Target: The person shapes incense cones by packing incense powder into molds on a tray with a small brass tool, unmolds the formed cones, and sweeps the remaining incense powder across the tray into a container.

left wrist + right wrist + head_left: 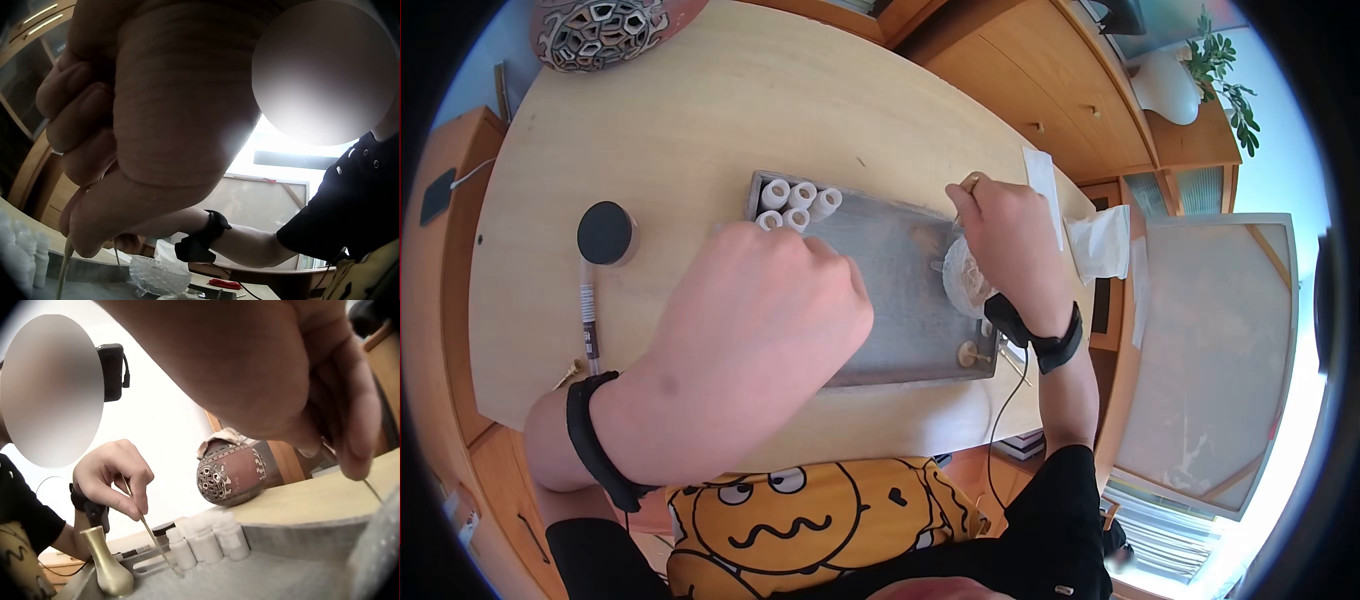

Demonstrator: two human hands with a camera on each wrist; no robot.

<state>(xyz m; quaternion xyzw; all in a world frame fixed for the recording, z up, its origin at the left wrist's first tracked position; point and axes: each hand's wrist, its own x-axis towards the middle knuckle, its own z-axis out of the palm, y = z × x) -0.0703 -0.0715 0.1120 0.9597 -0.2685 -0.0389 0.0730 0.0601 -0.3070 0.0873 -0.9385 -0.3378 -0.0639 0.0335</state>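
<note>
My left hand (760, 320) pinches a slim brass-coloured stick (153, 537) between thumb and fingers. Its lower end reaches down to the floor of the grey tray (890, 340), near several small white bottles (206, 542). In the head view the back of this hand hides the stick. Over the tray's right end, my right hand (1012, 230) pinches another thin stick (117, 253), which points down beside the clear textured glass bowl (159, 276). A pale, stringy content (970, 280) shows inside the bowl. Near the tray's front right corner stands a small brass vase (109, 569).
Left of the tray lie a black-lidded jar (607, 233), a slim tube (588, 305) and a brass piece (568, 373). An openwork pot (605, 35) stands at the far left corner. White paper (1043, 185) and a white packet (1100, 243) lie along the right edge.
</note>
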